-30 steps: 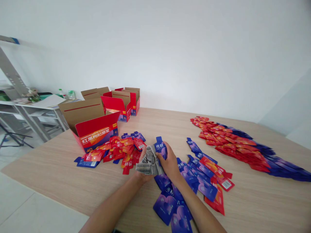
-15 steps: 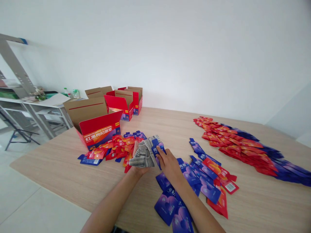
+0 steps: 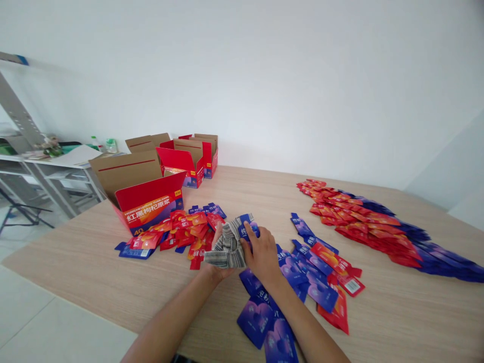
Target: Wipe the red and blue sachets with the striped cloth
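My left hand [image 3: 220, 272] is closed from below around a bunched grey-and-white striped cloth [image 3: 227, 249]. Pressed against the cloth's right side is a blue sachet [image 3: 246, 229], pinched by the fingers of my right hand [image 3: 262, 252]. Under and beside my right forearm lie loose blue sachets [image 3: 259, 315], with a few red sachets [image 3: 336, 307] among them. To the left of the cloth, a heap of mostly red sachets [image 3: 189, 224] rests in front of an open red carton [image 3: 151, 201]. My left fingers are largely hidden by the cloth.
More open red cartons [image 3: 185, 161] stand at the back left. A long overlapping pile of red and blue sachets [image 3: 363, 222] stretches along the right side of the table [image 3: 249, 189]. Beyond the table's left edge are grey desks [image 3: 71, 169] and a plain wall behind.
The view has shifted slightly, moving the surroundings a little left in the frame. My right hand has shifted slightly against the cloth, still pinching the blue sachet; my left hand keeps its hold.
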Demonstrator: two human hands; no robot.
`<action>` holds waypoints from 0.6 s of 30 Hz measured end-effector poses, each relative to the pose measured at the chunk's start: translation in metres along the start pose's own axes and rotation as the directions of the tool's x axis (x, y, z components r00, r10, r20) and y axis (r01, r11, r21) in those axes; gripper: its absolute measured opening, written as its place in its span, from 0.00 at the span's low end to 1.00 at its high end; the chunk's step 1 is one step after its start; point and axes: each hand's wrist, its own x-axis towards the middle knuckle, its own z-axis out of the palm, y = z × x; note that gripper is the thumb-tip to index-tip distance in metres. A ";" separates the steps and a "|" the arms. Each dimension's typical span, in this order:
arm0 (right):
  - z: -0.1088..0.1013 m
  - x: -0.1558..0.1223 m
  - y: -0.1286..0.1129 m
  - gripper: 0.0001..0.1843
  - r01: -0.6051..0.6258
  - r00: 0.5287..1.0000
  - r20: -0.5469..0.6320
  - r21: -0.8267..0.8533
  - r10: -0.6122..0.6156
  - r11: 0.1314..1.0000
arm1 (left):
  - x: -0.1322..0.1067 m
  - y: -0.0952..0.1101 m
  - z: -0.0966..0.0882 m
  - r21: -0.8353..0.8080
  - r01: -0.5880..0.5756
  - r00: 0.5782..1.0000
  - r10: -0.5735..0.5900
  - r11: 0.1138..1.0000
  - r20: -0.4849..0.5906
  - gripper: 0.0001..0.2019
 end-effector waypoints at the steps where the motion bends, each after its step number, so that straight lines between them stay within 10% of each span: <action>1: -0.001 0.000 0.000 0.27 0.007 1.000 -0.005 -0.010 -0.007 1.000 | 0.000 -0.001 0.000 0.001 0.013 1.000 -0.013 1.000 0.013 0.31; 18: -0.010 0.003 0.015 0.34 0.412 0.886 0.205 0.068 -0.417 0.909 | -0.001 0.010 0.006 0.040 -0.035 0.999 0.036 0.999 -0.021 0.33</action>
